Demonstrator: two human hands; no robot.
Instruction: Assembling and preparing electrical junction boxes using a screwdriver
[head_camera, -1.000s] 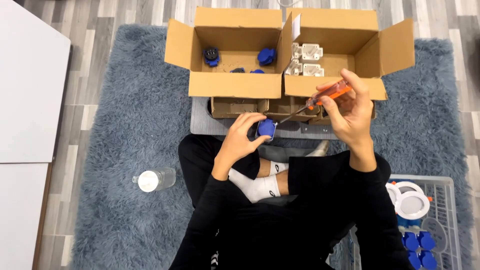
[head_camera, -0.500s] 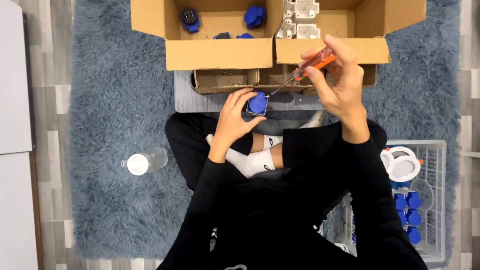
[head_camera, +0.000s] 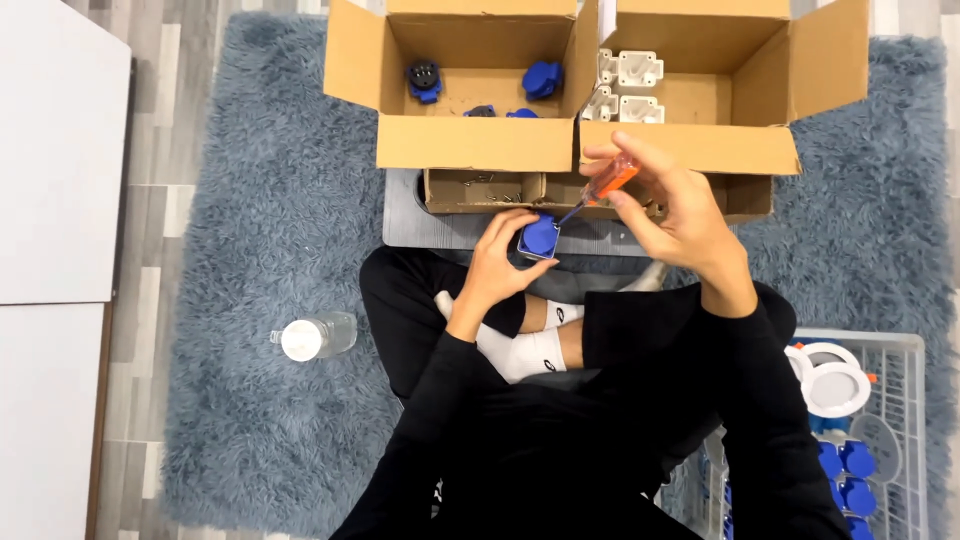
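**A:** What is under everything?

**B:** A fluffy grey-blue rug (head_camera: 250, 230) on a wood floor. A white board (head_camera: 55, 150) lies along the left edge of the frame.

**A:** What sits around the hands?

**B:** Two open cardboard boxes at the top. The left box (head_camera: 478, 155) has blue parts in it. The right box (head_camera: 690, 150) has white parts. A low tray of screws (head_camera: 480, 190) sits just below them on a grey board (head_camera: 420, 225). A water bottle (head_camera: 315, 337) lies on its side at the lower left. A white wire basket (head_camera: 900, 350) with blue and white parts is at the lower right.

**A:** Is there room to move?

**B:** The boxes stand close above the hands. The rug to the left is open.

**A:** And the hands?

**B:** In the middle, the left hand (head_camera: 500, 265) is curled around a small blue part (head_camera: 540, 237). The right hand (head_camera: 680, 215) pinches an orange screwdriver (head_camera: 610, 183). Its tip points down at the blue part.
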